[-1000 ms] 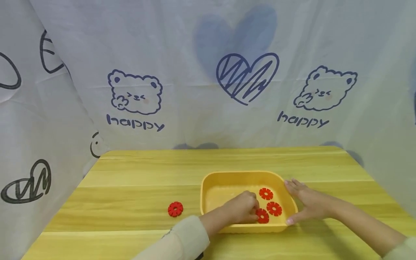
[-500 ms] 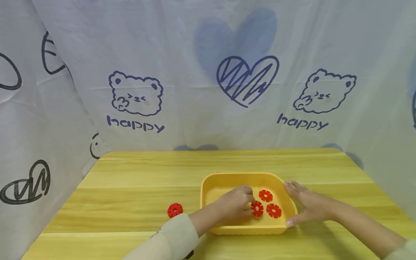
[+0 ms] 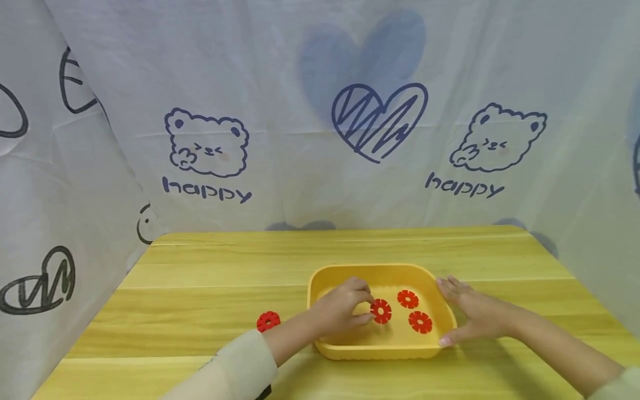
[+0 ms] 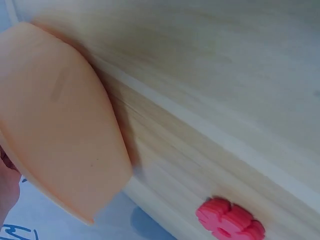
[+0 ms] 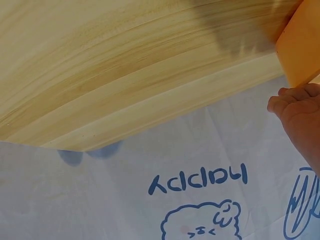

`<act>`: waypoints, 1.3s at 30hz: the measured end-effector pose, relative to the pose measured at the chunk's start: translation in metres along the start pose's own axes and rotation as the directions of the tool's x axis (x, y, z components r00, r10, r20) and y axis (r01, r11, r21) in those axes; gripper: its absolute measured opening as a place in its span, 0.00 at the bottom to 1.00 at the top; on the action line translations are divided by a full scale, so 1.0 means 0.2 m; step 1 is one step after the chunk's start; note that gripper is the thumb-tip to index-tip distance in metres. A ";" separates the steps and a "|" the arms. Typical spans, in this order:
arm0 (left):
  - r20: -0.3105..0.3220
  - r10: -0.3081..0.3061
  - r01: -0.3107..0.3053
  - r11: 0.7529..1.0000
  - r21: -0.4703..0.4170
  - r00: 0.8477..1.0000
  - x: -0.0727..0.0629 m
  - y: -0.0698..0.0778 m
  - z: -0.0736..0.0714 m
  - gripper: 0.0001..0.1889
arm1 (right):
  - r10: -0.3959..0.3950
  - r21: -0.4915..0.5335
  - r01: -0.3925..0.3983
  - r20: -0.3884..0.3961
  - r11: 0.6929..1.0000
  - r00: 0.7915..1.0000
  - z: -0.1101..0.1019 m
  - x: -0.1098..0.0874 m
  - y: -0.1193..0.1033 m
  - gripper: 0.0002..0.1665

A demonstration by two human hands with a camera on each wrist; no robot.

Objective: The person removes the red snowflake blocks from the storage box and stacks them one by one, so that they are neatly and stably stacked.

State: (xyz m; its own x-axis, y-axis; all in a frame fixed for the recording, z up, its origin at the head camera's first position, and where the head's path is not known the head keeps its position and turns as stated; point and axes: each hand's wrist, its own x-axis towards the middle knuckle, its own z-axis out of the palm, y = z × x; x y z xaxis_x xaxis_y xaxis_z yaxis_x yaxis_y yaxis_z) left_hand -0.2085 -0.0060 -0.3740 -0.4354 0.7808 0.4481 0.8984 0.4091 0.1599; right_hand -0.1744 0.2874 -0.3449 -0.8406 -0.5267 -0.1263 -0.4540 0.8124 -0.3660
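In the head view a yellow plastic tray point(image 3: 380, 353) stands on the table. My left hand point(image 3: 345, 305) is over its left half, pinching a red notched building disc point(image 3: 381, 311) between thumb and fingers. Two more red discs point(image 3: 408, 299) lie flat on the tray floor to the right of it. My right hand point(image 3: 475, 314) rests against the tray's right end, thumb at the front corner and straight fingers at the back one. The right wrist view catches those fingers point(image 5: 295, 97) touching the tray's edge. Only a bit of the left hand point(image 4: 7, 185) shows in the left wrist view.
Left of the tray, red discs point(image 4: 230, 220) lie on the wood-grain table point(image 3: 190, 278), looking stacked in the left wrist view; the left forearm partly covers them in the head view. A white cloth point(image 3: 300, 183) printed with bears and hearts hangs behind the table.
My left hand has moved left and a little up within the tray, carrying the pinched disc away from the other two. The right hand and the tray have stayed in place.
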 end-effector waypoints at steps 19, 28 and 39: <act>-0.146 -0.080 0.073 0.996 -0.051 0.986 -0.12 -0.05 -0.07 0.08 | -0.002 -0.007 0.002 -0.008 1.000 1.000 0.00 0.00 0.02 0.67; -0.297 -0.057 0.052 0.998 -0.027 0.953 -0.19 -0.09 -0.08 0.10 | 0.000 0.010 0.000 -0.004 1.000 1.000 0.00 0.00 0.03 0.66; -0.363 -0.094 0.086 0.996 -0.039 0.927 -0.29 -0.12 -0.11 0.12 | -0.002 0.011 0.002 -0.008 1.000 1.000 0.01 0.00 0.01 0.66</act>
State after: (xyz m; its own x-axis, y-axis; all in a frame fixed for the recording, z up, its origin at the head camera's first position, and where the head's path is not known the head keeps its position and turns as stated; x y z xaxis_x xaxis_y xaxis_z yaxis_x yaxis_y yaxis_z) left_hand -0.2036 -0.0724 -0.3842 -0.4665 0.5138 0.7200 0.8594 0.4558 0.2315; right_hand -0.1757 0.2887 -0.3486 -0.8419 -0.5266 -0.1180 -0.4528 0.8083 -0.3764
